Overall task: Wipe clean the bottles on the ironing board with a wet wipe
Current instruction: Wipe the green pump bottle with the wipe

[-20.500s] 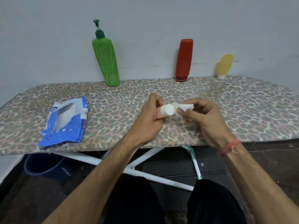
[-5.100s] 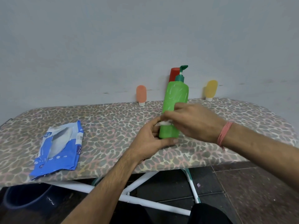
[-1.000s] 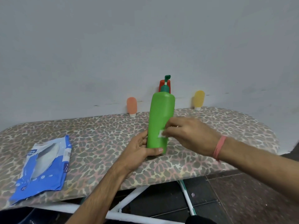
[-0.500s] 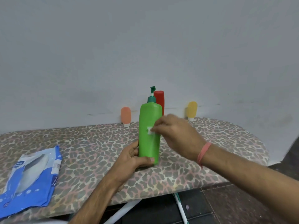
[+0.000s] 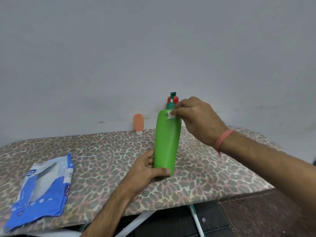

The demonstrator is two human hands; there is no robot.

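We are holding the green pump bottle [image 5: 166, 142] upright on the ironing board [image 5: 106, 151], near its front edge. Our left hand [image 5: 145, 170] is gripping the bottle's base, thumb across the front. Our right hand [image 5: 198, 120] is pinching a small white wet wipe [image 5: 170, 115] against the bottle's shoulder, just below the dark green pump [image 5: 171, 101]. Behind it, a red bottle [image 5: 175, 100] is peeking out by the wall, with an orange bottle [image 5: 138, 123] standing to the left. The blue wipes packet [image 5: 42, 190] is lying well apart at the board's left.
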